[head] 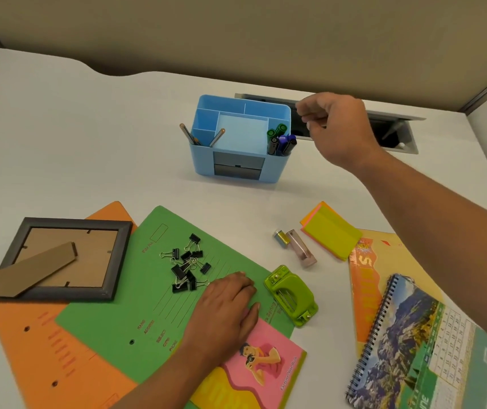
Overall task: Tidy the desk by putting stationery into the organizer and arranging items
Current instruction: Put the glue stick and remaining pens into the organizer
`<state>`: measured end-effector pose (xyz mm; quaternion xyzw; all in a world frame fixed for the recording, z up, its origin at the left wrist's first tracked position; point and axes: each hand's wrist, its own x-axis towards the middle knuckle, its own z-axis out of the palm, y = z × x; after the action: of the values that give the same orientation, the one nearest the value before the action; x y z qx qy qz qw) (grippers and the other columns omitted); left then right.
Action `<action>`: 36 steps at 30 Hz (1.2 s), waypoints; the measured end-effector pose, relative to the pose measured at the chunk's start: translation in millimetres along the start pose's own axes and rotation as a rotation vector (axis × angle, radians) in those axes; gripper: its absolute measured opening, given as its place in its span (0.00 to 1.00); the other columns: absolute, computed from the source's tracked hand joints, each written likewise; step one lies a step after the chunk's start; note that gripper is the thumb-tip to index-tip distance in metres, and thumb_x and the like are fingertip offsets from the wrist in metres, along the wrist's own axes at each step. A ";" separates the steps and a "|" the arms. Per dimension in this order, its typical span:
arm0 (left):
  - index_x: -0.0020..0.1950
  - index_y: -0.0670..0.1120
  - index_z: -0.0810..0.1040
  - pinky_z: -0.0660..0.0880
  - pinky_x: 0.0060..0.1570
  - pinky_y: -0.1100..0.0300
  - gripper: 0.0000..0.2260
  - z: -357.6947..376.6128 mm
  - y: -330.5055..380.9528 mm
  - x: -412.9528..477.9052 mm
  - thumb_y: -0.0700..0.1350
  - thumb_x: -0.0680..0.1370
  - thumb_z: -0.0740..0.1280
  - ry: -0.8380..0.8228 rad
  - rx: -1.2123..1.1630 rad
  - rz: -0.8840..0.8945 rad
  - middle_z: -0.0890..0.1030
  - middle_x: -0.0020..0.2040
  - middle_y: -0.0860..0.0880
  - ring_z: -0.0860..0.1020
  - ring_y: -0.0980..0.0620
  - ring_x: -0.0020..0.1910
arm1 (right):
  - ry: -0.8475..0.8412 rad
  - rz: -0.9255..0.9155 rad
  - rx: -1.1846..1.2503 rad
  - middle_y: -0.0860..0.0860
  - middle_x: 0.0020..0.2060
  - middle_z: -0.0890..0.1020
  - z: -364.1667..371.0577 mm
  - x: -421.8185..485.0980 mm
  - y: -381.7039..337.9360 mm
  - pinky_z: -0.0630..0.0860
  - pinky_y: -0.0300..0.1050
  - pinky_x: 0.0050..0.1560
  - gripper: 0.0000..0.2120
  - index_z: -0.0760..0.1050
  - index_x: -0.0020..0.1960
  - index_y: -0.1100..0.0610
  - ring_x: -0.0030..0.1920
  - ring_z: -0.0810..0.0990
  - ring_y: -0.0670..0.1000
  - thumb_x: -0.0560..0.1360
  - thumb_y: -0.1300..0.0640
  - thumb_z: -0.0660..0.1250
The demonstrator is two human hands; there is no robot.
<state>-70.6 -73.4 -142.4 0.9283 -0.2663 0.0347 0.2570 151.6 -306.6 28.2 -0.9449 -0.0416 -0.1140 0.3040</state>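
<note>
While a green card folder (112, 305) is pressed under the flat left hand (224, 311), a blue plastic organizer (206, 162) is seen just left of the curled right hand (336, 128) fingertips; whether anything is pinched cannot be told.

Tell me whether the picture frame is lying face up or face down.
Face down: the picture frame shows its cardboard back and stand upward.

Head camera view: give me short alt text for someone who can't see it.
A person's curled right hand hovers beside a blue desk organizer holding pens and pencils, while the left hand rests flat on a green folder. Binder clips, a hole punch, sticky notes, a picture frame and notebooks lie around.
</note>
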 end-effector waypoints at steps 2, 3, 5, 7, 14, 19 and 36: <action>0.56 0.47 0.80 0.70 0.62 0.58 0.12 -0.1 0.1 0.1 0.53 0.79 0.63 -0.006 0.001 -0.001 0.79 0.56 0.52 0.75 0.52 0.63 | 0.077 0.040 0.062 0.48 0.47 0.83 -3.7 -15.2 2.0 0.76 0.32 0.53 0.12 0.81 0.55 0.58 0.47 0.81 0.44 0.75 0.66 0.66; 0.56 0.47 0.80 0.70 0.62 0.57 0.13 -0.2 0.2 0.2 0.53 0.79 0.63 -0.007 0.000 -0.002 0.79 0.56 0.51 0.75 0.52 0.63 | 0.119 0.057 0.092 0.47 0.45 0.82 -4.9 -25.3 3.2 0.76 0.31 0.50 0.10 0.81 0.54 0.57 0.44 0.81 0.43 0.74 0.64 0.67; 0.56 0.47 0.79 0.70 0.62 0.57 0.13 -0.7 0.8 0.4 0.53 0.79 0.63 -0.008 0.002 -0.005 0.79 0.57 0.51 0.75 0.52 0.63 | 0.181 0.098 0.131 0.46 0.41 0.82 -4.4 -50.3 7.2 0.75 0.28 0.45 0.08 0.81 0.50 0.56 0.40 0.79 0.40 0.73 0.63 0.68; 0.56 0.47 0.79 0.69 0.62 0.58 0.12 -1.6 1.6 0.3 0.53 0.79 0.63 -0.012 0.008 -0.010 0.79 0.57 0.51 0.74 0.52 0.63 | 0.183 0.168 0.139 0.45 0.39 0.81 3.0 -80.8 13.1 0.71 0.25 0.41 0.06 0.81 0.48 0.54 0.37 0.77 0.37 0.73 0.62 0.68; 0.56 0.47 0.79 0.69 0.62 0.57 0.13 -2.1 2.6 -1.4 0.53 0.79 0.61 -0.018 0.016 -0.023 0.78 0.57 0.51 0.74 0.52 0.63 | -0.098 0.321 0.091 0.43 0.38 0.81 55.1 -168.8 30.2 0.70 0.31 0.39 0.07 0.81 0.45 0.49 0.34 0.76 0.38 0.72 0.61 0.71; 0.56 0.48 0.79 0.71 0.62 0.55 0.14 -3.0 4.3 -2.0 0.54 0.79 0.60 -0.030 0.014 -0.034 0.79 0.57 0.51 0.74 0.52 0.63 | -0.195 0.326 -0.108 0.48 0.45 0.79 72.5 -175.3 23.8 0.70 0.42 0.43 0.10 0.81 0.53 0.50 0.48 0.77 0.50 0.72 0.52 0.71; 0.67 0.51 0.74 0.72 0.56 0.63 0.18 -77.6 -0.6 72.2 0.48 0.77 0.68 0.075 -0.260 -0.147 0.73 0.64 0.55 0.73 0.58 0.59 | -0.073 0.266 0.345 0.42 0.40 0.83 68.5 -161.7 -17.0 0.78 0.37 0.43 0.08 0.81 0.46 0.51 0.40 0.81 0.42 0.70 0.62 0.74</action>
<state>-2.9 -68.9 -61.0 0.9023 -0.1899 0.0158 0.3868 5.2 -254.3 -55.2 -0.8796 0.0535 -0.0301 0.4718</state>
